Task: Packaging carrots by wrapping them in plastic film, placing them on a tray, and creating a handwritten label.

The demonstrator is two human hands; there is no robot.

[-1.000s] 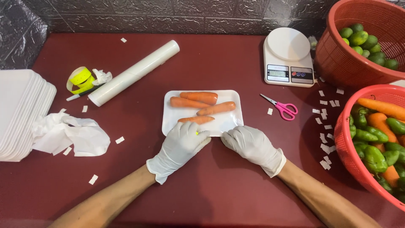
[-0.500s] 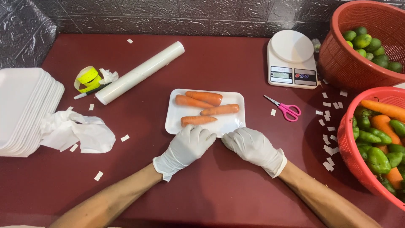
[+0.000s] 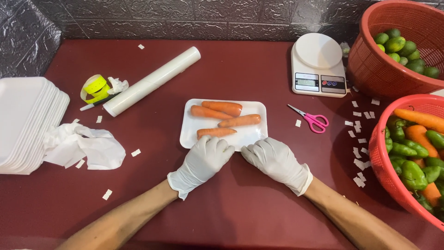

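Both white-gloved hands, left hand point(image 3: 203, 159) and right hand point(image 3: 276, 159), stay curled on the 6 o'clock edge of the white foam tray point(image 3: 252, 137) holding four orange carrots point(image 3: 222, 108); nothing's really moved, the grip just holds.

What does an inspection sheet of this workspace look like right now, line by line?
Surface: dark red table, strewn with small white paper scraps.
Job's things: white foam tray holding four carrots, lying flat.
Clutter: stack of white trays, crumpled white plastic sheet, roll of clear film, yellow tape roll, pink scissors, white kitchen scale.
Grippers: left hand and right hand, both in white gloves, rest at the tray's near edge.
Cables: nothing seen.
Surroundings: dark embossed wall; far red basket with green fruit, near red basket with carrots and green peppers.
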